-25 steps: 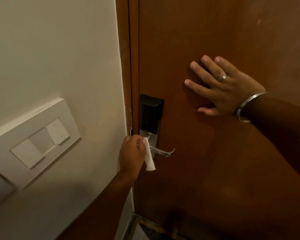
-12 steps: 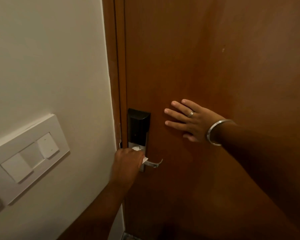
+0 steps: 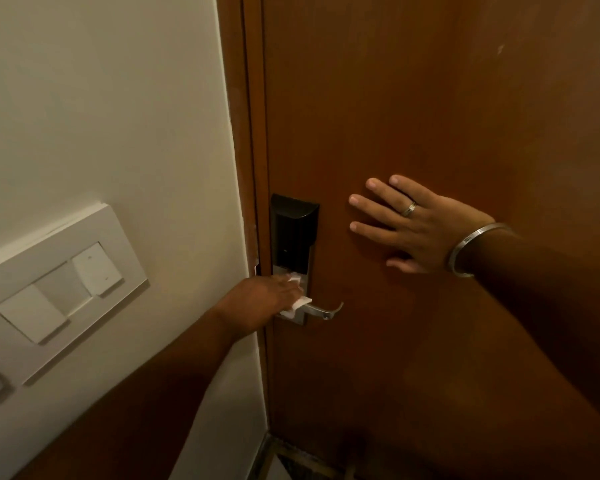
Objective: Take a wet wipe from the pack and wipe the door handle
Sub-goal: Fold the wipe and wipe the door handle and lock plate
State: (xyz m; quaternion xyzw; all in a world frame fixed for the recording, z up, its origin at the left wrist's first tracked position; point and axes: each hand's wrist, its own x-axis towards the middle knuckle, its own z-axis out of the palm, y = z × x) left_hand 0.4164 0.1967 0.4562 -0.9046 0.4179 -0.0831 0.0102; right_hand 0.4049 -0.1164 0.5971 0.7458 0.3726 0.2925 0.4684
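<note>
Under left hand (image 3: 264,299): wipe (image 3: 300,303), on handle (image 3: 323,310)

No readable text, label or number shows anywhere.

The door (image 3: 430,116) is a warm reddish-brown wood tone, plain and unpatterned, and its frame (image 3: 246,133) matches. The wall (image 3: 101,98) is a flat cream. The switch plate (image 3: 59,289) is white, with white rocker switches. The electronic lock housing (image 3: 293,230) is glossy black above a silver base plate, and the lever handle (image 3: 323,310) is brushed silver. The wet wipe (image 3: 300,302) is white. The ring (image 3: 408,208) and bangle (image 3: 471,247) are silver metal.
</note>
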